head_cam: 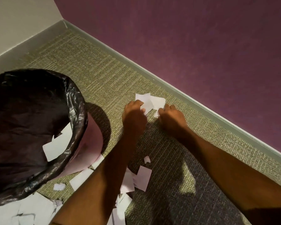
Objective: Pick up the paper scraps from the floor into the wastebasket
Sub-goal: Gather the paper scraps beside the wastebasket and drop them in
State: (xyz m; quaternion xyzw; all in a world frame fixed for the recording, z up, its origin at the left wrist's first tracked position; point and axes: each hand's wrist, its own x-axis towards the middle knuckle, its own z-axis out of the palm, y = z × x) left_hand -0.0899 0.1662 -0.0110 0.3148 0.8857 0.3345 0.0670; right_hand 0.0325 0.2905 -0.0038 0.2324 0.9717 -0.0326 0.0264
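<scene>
A wastebasket (81, 111) lined with a black plastic bag stands at the left on the carpet, with a white scrap (58, 146) lying inside against its liner. A small pile of white paper scraps (150, 100) lies on the carpet near the wall. My left hand (134, 116) grips the pile's left side with curled fingers. My right hand (172, 116) pinches its right side. Several more paper scraps (142, 177) lie closer to me, partly hidden under my left forearm, and a bigger heap of them (34, 208) spreads below the wastebasket.
A purple wall (201, 46) with a grey baseboard (177, 89) runs diagonally just beyond the hands. A cream wall (15, 21) meets it in the far corner. Green-grey carpet (94, 70) covers the floor between the wastebasket and the baseboard.
</scene>
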